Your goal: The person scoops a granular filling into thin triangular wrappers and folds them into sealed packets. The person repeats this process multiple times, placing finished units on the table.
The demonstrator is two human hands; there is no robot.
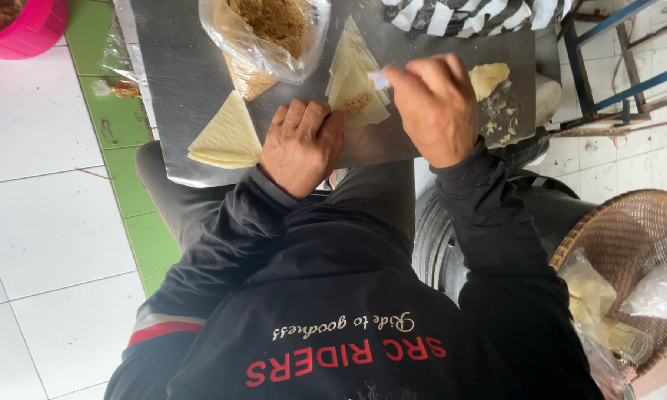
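A small pale tool (379, 79) is pinched between the thumb and fingertips of the right hand (436, 107); the remaining fingers are curled in together. The tool tip is held at 3 o'clock of a dab of brown filling (356, 103), just above it. The filling is carried on the top sheet of a stack of triangular wrappers (352, 74).

The left hand (302, 144) is laid flat, knuckles up, fingers pressed side by side. Its fingertips are set on the lower left edge of the stack, at 8 o'clock of the filling.

Both hands and the stack are supported by a steel tray (185, 81). A second stack of wrappers (227, 138) is placed at 9 o'clock of the left hand, just beside it. A clear bag of brown filling (270, 33) is located at 11 o'clock of the worked stack, touching the tray. A lump of pale paste (489, 76) is found at 2 o'clock of the right hand, with scraps scattered below it.

A pink bowl (22, 30) is seen at the far 10 o'clock corner, and a woven basket (630, 237) at 4 o'clock, well apart from the tray.
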